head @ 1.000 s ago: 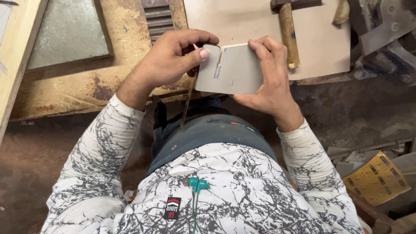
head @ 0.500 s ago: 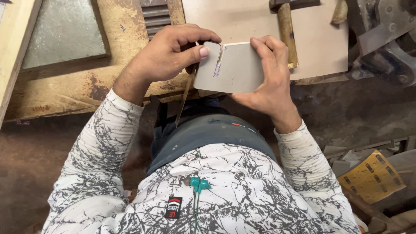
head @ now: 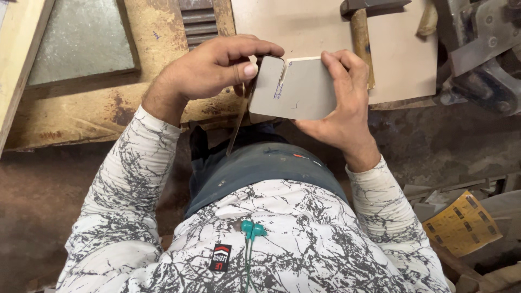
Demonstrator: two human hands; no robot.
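two hands: both meet at chest height on one small grey board piece (head: 296, 89) with a slot cut in its top edge.
behind: a hammer (head: 361, 38) lies on a flat beige panel (head: 401, 65); a worn wooden frame (head: 108, 114) lies to the left.
right edge: yellow sandpaper sheet (head: 461, 222) among scraps.
left hand (head: 214, 70): curled, thumb pressed on the piece's left edge, pinching a thin blade (head: 237, 126) that hangs down.
right hand (head: 344, 103): wrapped around the piece's right side, gripping it.

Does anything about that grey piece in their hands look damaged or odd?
Yes: the grey panel has a narrow slot cut down from its top edge, with scribbled marks beside it. The left hand and right hand grip its sides.
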